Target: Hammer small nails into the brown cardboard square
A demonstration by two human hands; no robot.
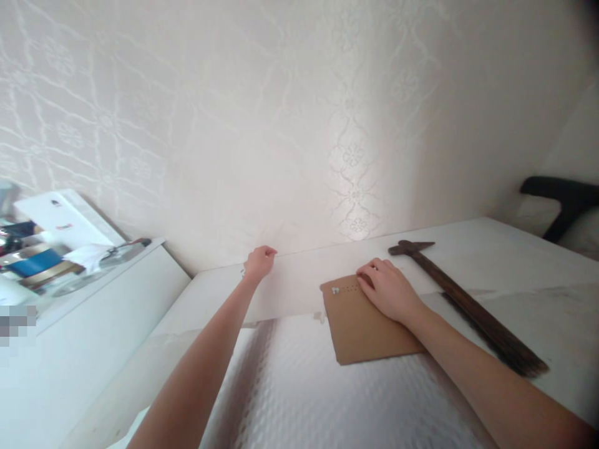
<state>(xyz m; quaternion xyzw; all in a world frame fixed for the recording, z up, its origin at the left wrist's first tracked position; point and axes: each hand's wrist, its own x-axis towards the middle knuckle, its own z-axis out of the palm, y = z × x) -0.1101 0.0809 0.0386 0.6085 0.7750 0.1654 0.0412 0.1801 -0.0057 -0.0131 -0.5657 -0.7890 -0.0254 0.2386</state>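
My left hand (pixel 261 262) is raised over the back of the white table, close to the wall. Its fingers are pinched together; whatever they hold is too small to make out. Beside its wrist, a few small shiny bits (pixel 243 272) partly show. My right hand (pixel 390 290) rests on a brown piece of cardboard (pixel 369 330), its fingers curled at the top edge. A row of small dark holes runs along that edge, with small silvery pieces (pixel 336 290) at its left end. To the right lies a hammer (pixel 449 287) with a dark wooden handle.
Silvery bubble-textured wrap (pixel 318 386) spreads under the cardboard toward me. On the left, a white cabinet (pixel 116 318) carries a white box (pixel 70 218), a blue-and-tan roll (pixel 40 265) and clutter. A black chair part (pixel 561 193) stands at the right. Patterned wall (pixel 281 125) rises behind.
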